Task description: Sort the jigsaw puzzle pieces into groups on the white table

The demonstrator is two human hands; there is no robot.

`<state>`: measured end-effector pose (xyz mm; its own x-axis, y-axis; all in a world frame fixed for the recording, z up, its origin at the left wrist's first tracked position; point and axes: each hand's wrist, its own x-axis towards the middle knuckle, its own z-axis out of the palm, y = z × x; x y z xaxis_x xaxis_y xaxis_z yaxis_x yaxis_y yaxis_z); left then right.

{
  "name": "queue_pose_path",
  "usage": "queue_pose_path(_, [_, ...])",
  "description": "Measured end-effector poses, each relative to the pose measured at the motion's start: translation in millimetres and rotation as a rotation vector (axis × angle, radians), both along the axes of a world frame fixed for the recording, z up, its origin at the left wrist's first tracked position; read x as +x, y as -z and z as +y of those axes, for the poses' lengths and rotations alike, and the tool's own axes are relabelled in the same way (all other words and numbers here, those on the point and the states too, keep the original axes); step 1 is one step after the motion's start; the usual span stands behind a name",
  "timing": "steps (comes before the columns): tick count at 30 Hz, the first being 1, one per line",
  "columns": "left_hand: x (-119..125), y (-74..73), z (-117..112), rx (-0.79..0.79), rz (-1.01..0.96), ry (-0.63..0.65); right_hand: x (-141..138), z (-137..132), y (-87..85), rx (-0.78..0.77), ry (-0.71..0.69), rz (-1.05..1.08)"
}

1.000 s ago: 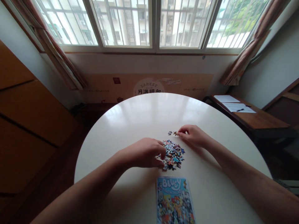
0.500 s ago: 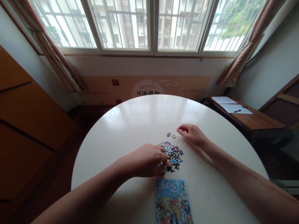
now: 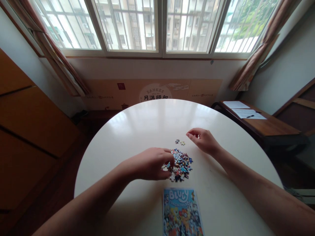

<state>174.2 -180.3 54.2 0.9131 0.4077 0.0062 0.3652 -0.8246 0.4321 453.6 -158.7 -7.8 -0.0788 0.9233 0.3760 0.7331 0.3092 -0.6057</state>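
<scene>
A heap of small multicoloured jigsaw pieces [image 3: 182, 164] lies on the white round table [image 3: 118, 131]. At its left edge is my left hand [image 3: 155, 164], fingers curved and thumb apart from them, with pieces visible in the gap. Whether its fingertips hold a piece is hard to see. My right hand [image 3: 203, 141] hovers beyond the heap to the right, thumb and forefinger pinched together; anything between them is too small to make out. Just left of its fingertips lie two loose jigsaw pieces, one dark [image 3: 177, 141] and one yellowish [image 3: 182, 143].
A blue "Bluey" picture sheet [image 3: 182, 209] lies near me, below the heap. Beyond the table stand a printed cardboard panel [image 3: 177, 87] and barred windows. To the right, a wooden side table [image 3: 275, 127] carries papers [image 3: 248, 114] and a pen.
My left hand has shifted slightly left and away from me, with its thumb and fingers further apart, showing more of the heap. My right hand has risen slightly.
</scene>
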Motion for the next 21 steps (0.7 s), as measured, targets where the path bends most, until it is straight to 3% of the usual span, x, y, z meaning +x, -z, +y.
queue_pose_path(5, [-16.3,-4.7,26.7,0.017,-0.034,-0.152,-2.9,-1.6,-0.4,0.003,-0.022,0.017])
queue_pose_path(15, [-44.6,30.1,88.1,0.041,0.065,-0.806,-4.1,-2.6,1.5,-0.020,-0.046,0.016])
queue_pose_path(18, [-51.3,31.6,94.8,0.085,0.031,-0.844,-4.2,-2.6,1.5,-0.019,-0.046,0.018])
queue_pose_path(21, [-54.5,35.4,98.4,0.091,-0.006,-0.777,-5.3,-3.0,1.2,-0.021,-0.052,0.023])
